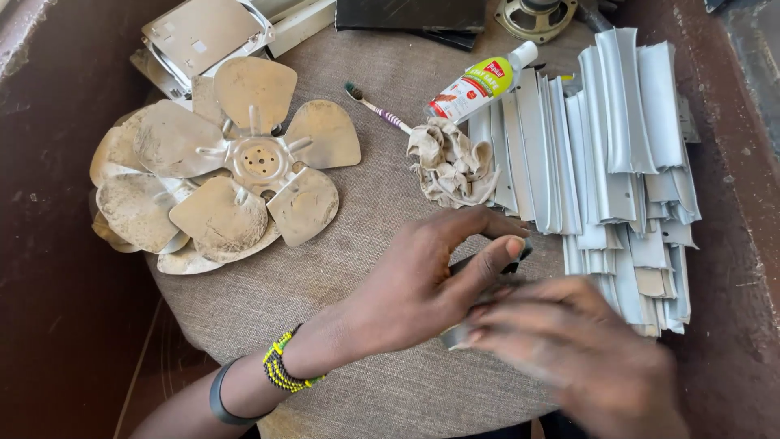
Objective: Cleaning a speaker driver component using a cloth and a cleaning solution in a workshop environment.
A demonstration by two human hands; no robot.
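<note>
My left hand reaches in from the lower left, a beaded bracelet and a dark band on its wrist. Its thumb and fingers pinch a narrow grey metal strip over the cloth-covered round seat. My right hand is blurred at the lower right and covers most of that same strip, apparently gripping it. Just right of both hands lies a stack of pale grey curved metal slats.
Dusty metal fan blades lie stacked at the left. A crumpled dirty rag, a toothbrush and a small white squeeze bottle sit near the middle. Metal parts and a round fitting crowd the back edge.
</note>
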